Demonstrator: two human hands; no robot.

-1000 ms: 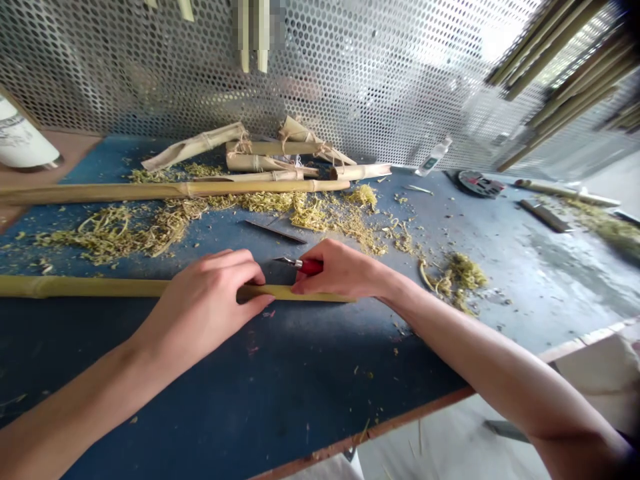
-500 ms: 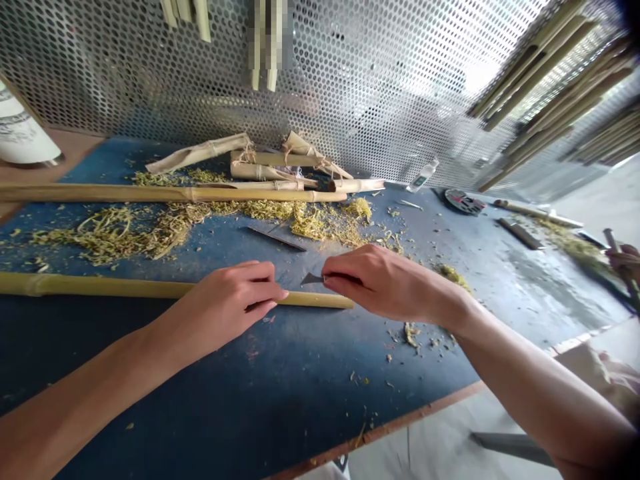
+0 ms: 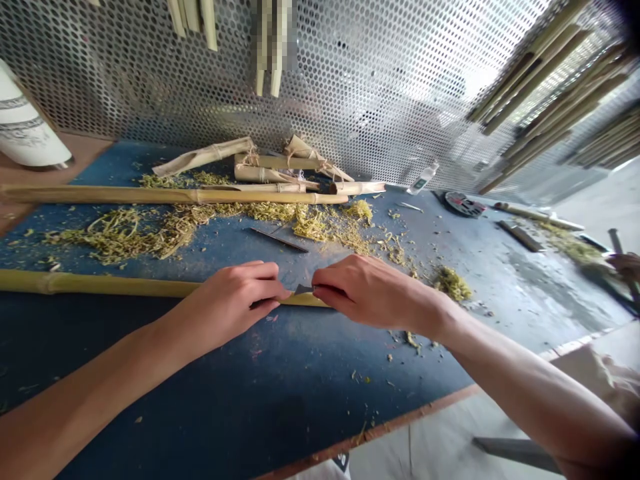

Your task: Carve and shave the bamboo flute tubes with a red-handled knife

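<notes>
Bamboo pole point(image 3: 100, 285) lies flat on the blue-topped workbench point(image 3: 320, 380) right in front of me, running from beyond the left of the frame to a tip just past my hands. My left hand point(image 3: 235, 300) is closed over it, fingers curled on top, though I can't see how they meet underneath. My right hand point(image 3: 373, 293) is clenched around a small knife point(image 3: 303, 289), pinched in my fingers so only its pointed blade pokes out toward the pole; the handle is hidden in my fist, and I can't make out whether the blade touches the bamboo. My two hands almost touch, with little room between them. Toward my body there's open bench up to its brown front edge point(image 3: 400, 412). Ahead of my grip lie a flat metal strip point(image 3: 279, 239), drifts of green shavings point(image 3: 115, 237), and a second bamboo pole point(image 3: 100, 195) cut off by the left of the frame. Farther right, someone else's hand point(image 3: 625, 265) sits blurred at the picture's edge.
</notes>
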